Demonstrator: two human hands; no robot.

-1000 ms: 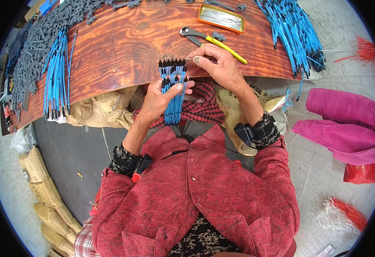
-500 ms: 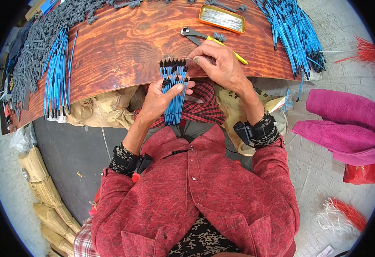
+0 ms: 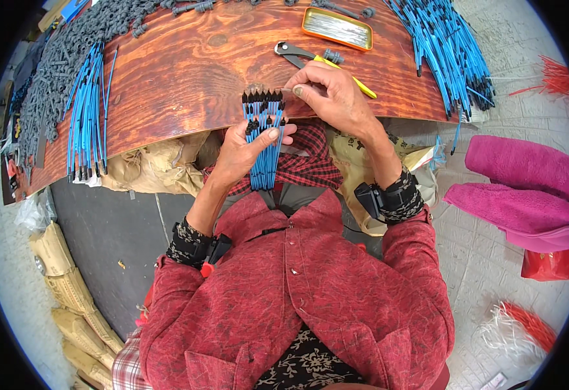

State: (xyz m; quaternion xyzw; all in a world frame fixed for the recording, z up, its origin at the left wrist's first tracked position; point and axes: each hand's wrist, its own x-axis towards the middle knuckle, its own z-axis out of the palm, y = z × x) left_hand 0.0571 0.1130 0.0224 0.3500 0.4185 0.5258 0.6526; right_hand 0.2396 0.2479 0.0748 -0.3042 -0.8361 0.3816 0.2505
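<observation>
A bundle of thin blue rods with black pointed tips [image 3: 266,159] stands nearly upright over my lap, at the table's near edge. My left hand [image 3: 242,151] is closed around it below the tips, its thumb across the front. Just right of the top row of tips, my right hand [image 3: 336,97] pinches thumb and forefinger together. A very thin wire-like piece [image 3: 289,90] pokes out of that pinch toward the tips; its far end is too fine to make out.
Yellow-handled cutting pliers [image 3: 291,51] lie behind my right hand, near an orange-rimmed tin [image 3: 306,30] of thin silvery wires. More blue rods lie in bunches at left [image 3: 88,117] and right [image 3: 437,52]. Grey plastic fittings [image 3: 53,78] are heaped at left; pink towels [image 3: 518,172] are at right.
</observation>
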